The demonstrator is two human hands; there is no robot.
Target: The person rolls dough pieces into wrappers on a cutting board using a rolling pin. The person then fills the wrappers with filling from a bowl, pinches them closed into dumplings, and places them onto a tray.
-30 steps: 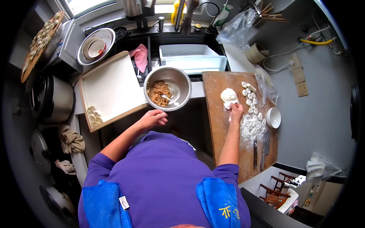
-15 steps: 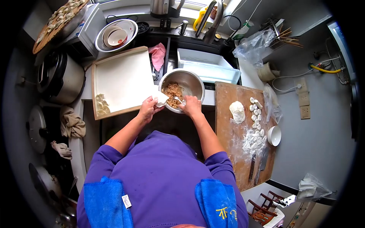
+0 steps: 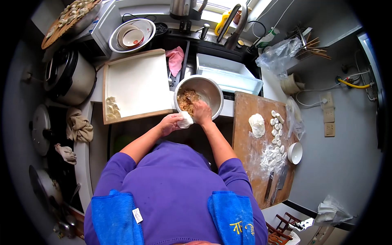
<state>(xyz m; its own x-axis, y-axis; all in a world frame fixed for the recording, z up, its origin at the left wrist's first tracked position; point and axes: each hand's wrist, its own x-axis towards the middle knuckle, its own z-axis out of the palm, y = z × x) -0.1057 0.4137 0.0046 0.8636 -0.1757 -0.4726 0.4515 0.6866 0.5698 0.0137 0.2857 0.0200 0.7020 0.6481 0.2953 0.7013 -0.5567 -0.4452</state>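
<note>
A round white dumpling wrapper (image 3: 185, 120) lies in my left hand (image 3: 170, 124), whose fingers are closed on its edge beside the bowl. My right hand (image 3: 202, 112) reaches over the near rim of the steel bowl (image 3: 216, 98), fingers closed round a spoon that is mostly hidden now. Brown minced filling (image 3: 186, 98) is heaped on the left side of the bowl, right at my right fingers. To the left, the wooden-edged tray (image 3: 136, 85) carries several folded dumplings (image 3: 112, 108) in its near left corner.
On the right, a floured board (image 3: 245, 151) bears a stack of wrappers (image 3: 257, 125), small dough pieces (image 3: 277, 132), a knife (image 3: 281, 178) and a white bowl (image 3: 295, 153). A clear plastic bin (image 3: 230, 77) sits over the sink. A pressure cooker (image 3: 73, 77) stands left.
My right hand has moved further into the bowl, over the filling, and the spoon is now mostly covered. My left hand has shifted right and lower with the wrapper. The view has shifted slightly.
</note>
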